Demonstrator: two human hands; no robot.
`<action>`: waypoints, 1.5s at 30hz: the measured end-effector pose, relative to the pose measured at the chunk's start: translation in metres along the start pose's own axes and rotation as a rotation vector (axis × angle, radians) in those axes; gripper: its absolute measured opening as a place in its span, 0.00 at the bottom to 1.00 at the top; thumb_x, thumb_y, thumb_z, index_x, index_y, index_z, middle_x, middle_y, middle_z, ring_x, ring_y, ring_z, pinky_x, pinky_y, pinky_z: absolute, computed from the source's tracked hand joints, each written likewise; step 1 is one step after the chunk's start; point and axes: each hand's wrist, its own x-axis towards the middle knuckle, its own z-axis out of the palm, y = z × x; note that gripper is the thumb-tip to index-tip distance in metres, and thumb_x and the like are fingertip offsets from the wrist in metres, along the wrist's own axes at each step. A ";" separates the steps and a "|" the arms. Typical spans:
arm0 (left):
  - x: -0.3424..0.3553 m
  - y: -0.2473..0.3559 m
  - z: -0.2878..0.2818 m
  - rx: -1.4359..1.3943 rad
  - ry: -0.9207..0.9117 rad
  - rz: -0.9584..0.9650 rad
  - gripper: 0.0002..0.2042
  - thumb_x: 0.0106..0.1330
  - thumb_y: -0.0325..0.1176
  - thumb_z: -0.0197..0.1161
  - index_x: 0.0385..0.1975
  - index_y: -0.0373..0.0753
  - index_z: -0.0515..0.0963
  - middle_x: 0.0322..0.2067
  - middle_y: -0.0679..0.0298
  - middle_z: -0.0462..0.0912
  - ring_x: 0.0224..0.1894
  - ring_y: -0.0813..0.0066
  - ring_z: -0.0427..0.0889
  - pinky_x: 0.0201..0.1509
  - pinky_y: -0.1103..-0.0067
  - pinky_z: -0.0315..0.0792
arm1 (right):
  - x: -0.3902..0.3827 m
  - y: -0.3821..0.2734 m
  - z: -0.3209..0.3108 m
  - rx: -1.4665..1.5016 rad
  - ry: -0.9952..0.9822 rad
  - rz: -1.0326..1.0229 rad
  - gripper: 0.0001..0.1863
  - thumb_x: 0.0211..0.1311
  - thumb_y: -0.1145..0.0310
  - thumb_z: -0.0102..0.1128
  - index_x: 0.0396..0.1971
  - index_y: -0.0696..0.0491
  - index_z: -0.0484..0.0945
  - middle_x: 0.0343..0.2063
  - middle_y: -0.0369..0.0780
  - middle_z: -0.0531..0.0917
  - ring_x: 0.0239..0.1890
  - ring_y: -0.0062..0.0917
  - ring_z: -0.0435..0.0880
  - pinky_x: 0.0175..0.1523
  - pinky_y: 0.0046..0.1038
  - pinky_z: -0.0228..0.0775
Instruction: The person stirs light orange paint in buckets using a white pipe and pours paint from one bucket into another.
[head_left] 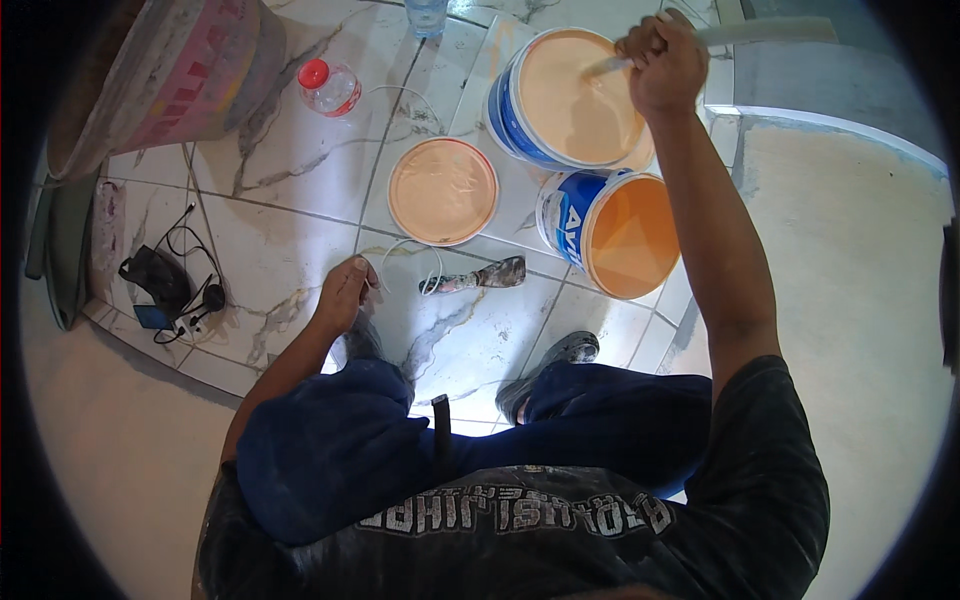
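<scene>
Partly hidden: a fist, a pale stick and a tub of peach paint

Mostly, the right hand [668,70] hides what it holds: it is closed tightly around a pale stick [765,31], covering the middle. One end juts out to the right; the other meets the peach paint [575,110] inside the blue-and-white tub [515,95], though how deep it goes cannot be made out.

The left hand [347,290] hangs by the left knee, above a shoe it partly covers. Its fingers curl loosely, and I cannot tell whether anything sits inside them.

Just below the tub stands a second tub [570,215], orange inside, its right rim cut across by the right forearm; whether it leans or the lens bends it is unclear. A round lid [442,190], smeared peach, lies near both. A stained scraper [487,277] passes by a thin white loop, their crossing hard to read.

The frame edge crops a large bucket [165,90] and a clear container [427,15]. Black cables [205,290] tangle beyond untangling.
</scene>
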 end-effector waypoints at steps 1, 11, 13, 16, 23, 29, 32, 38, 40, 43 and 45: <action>-0.001 -0.004 0.001 0.002 -0.002 0.001 0.25 0.74 0.52 0.41 0.25 0.38 0.72 0.19 0.69 0.70 0.20 0.83 0.66 0.26 0.84 0.62 | 0.005 0.005 0.006 0.085 -0.007 -0.009 0.14 0.62 0.68 0.44 0.15 0.48 0.58 0.10 0.32 0.59 0.12 0.19 0.56 0.24 0.27 0.58; -0.012 -0.032 -0.007 0.043 -0.191 -0.161 0.24 0.73 0.51 0.43 0.21 0.39 0.72 0.15 0.69 0.68 0.18 0.82 0.67 0.24 0.81 0.63 | -0.044 -0.015 0.028 0.361 -0.163 0.288 0.12 0.58 0.72 0.47 0.16 0.51 0.60 0.14 0.32 0.60 0.15 0.18 0.58 0.24 0.24 0.54; -0.015 -0.032 -0.010 0.066 -0.242 -0.220 0.24 0.73 0.50 0.44 0.20 0.39 0.71 0.15 0.69 0.68 0.18 0.81 0.67 0.23 0.80 0.63 | -0.051 -0.020 0.013 0.317 -0.136 0.313 0.13 0.58 0.73 0.46 0.16 0.50 0.59 0.14 0.32 0.60 0.15 0.18 0.58 0.24 0.24 0.54; -0.018 -0.037 -0.014 0.244 -0.313 -0.308 0.23 0.71 0.49 0.48 0.21 0.37 0.72 0.14 0.67 0.69 0.18 0.78 0.68 0.24 0.78 0.63 | -0.045 -0.026 -0.010 0.216 -0.096 0.295 0.12 0.59 0.72 0.45 0.17 0.50 0.60 0.14 0.32 0.60 0.15 0.18 0.58 0.24 0.25 0.55; -0.020 -0.021 -0.012 0.533 -0.420 -0.345 0.21 0.65 0.49 0.53 0.27 0.33 0.77 0.22 0.55 0.76 0.27 0.65 0.76 0.35 0.70 0.69 | 0.006 -0.013 -0.003 0.079 0.041 0.132 0.14 0.60 0.69 0.44 0.16 0.49 0.57 0.12 0.33 0.58 0.14 0.19 0.55 0.26 0.27 0.57; -0.020 -0.014 -0.008 0.550 -0.481 -0.306 0.21 0.64 0.48 0.53 0.32 0.31 0.79 0.29 0.49 0.80 0.33 0.57 0.78 0.41 0.68 0.70 | 0.006 0.014 0.043 0.207 -0.024 0.023 0.14 0.62 0.70 0.46 0.16 0.47 0.61 0.10 0.31 0.61 0.11 0.18 0.59 0.19 0.24 0.56; -0.021 -0.025 -0.009 0.550 -0.476 -0.252 0.21 0.64 0.47 0.53 0.32 0.31 0.79 0.30 0.48 0.80 0.34 0.56 0.78 0.41 0.67 0.70 | -0.020 -0.001 0.046 0.207 -0.134 0.072 0.16 0.62 0.66 0.43 0.15 0.48 0.55 0.11 0.33 0.56 0.14 0.19 0.54 0.30 0.29 0.58; -0.022 -0.022 -0.010 0.545 -0.500 -0.300 0.21 0.64 0.47 0.54 0.30 0.30 0.78 0.28 0.47 0.79 0.33 0.55 0.78 0.41 0.66 0.69 | -0.056 -0.022 0.009 0.249 -0.128 0.289 0.13 0.58 0.71 0.44 0.15 0.49 0.57 0.12 0.33 0.59 0.15 0.19 0.58 0.25 0.25 0.55; -0.023 -0.024 -0.011 0.540 -0.492 -0.295 0.21 0.64 0.47 0.54 0.29 0.29 0.78 0.27 0.47 0.79 0.32 0.55 0.78 0.40 0.66 0.69 | -0.050 -0.022 -0.014 0.192 -0.128 0.270 0.11 0.58 0.71 0.43 0.16 0.50 0.58 0.12 0.33 0.60 0.15 0.19 0.57 0.24 0.25 0.56; -0.025 -0.042 -0.015 0.577 -0.559 -0.268 0.21 0.64 0.47 0.54 0.28 0.30 0.78 0.24 0.50 0.78 0.29 0.61 0.76 0.37 0.68 0.69 | -0.030 -0.020 -0.026 0.163 -0.104 0.222 0.11 0.59 0.71 0.44 0.17 0.52 0.61 0.12 0.34 0.60 0.14 0.19 0.57 0.24 0.26 0.58; -0.030 -0.059 -0.017 0.474 -0.578 -0.363 0.21 0.65 0.47 0.55 0.26 0.30 0.78 0.22 0.55 0.77 0.27 0.66 0.74 0.35 0.69 0.69 | -0.010 -0.019 -0.017 0.012 0.028 0.172 0.15 0.62 0.66 0.42 0.15 0.49 0.56 0.10 0.34 0.57 0.14 0.20 0.55 0.27 0.28 0.59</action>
